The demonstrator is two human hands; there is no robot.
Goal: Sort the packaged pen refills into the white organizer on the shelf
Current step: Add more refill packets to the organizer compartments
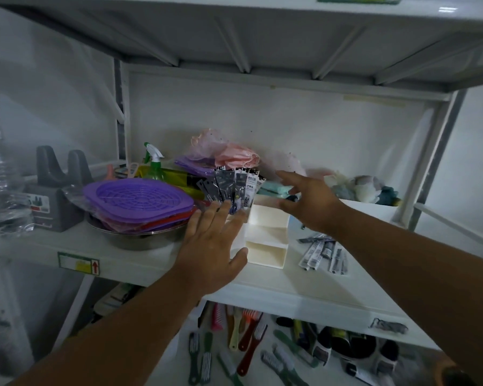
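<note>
Two empty, spread hands: left hand (211, 242) covers the white organizer (267, 235)'s nine-o'clock edge; right hand (308, 200) hovers at one o'clock; loose refills (322, 253) at three.

Looks like a shop stockroom: white metal shelving (140, 263) crowded with packaged purple strainers (140, 197), a spray bottle (154, 162), and brushes (234, 338) at lower centre.

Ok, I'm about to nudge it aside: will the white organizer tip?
Possibly. The white organizer looks like thin, light plastic, and the refill packs stand tall in its back compartment, so it may be top-heavy. It probably slides easily on the smooth shelf.
</note>
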